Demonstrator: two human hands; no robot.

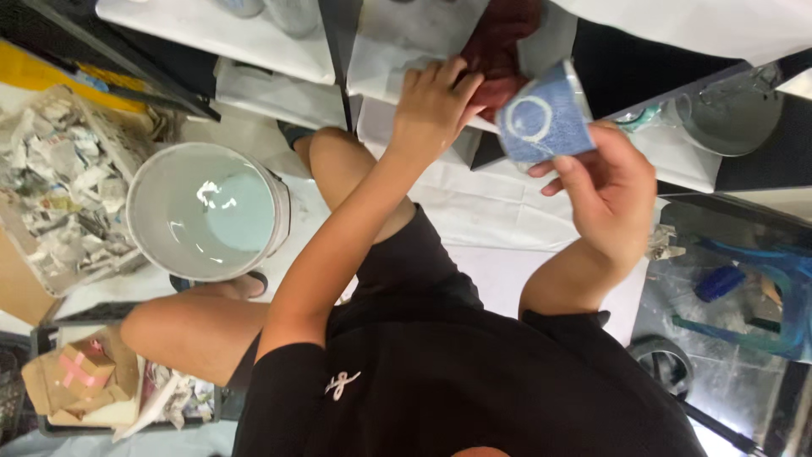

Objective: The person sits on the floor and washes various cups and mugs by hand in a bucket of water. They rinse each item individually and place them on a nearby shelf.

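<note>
My right hand (pixel 611 196) holds a small blue cup (pixel 541 118) tipped on its side, so its base with a white ring faces me. My left hand (pixel 433 100) reaches forward to a white shelf edge (pixel 381 80). Its fingers are curled on the edge of a dark red cloth (pixel 501 41) that lies on white paper (pixel 406 34). The cup is just right of the cloth and close to my left fingers. I sit in a black shirt with my bare knees (pixel 338 156) out to the left.
A white bucket (pixel 144 216) of pale liquid stands on the floor at the left, beside a box of shredded paper (pixel 59 178). A crate with cardboard scraps (pixel 85 372) is at lower left. A glass jar (pixel 727 110) and blue items under plastic (pixel 736 288) are at the right.
</note>
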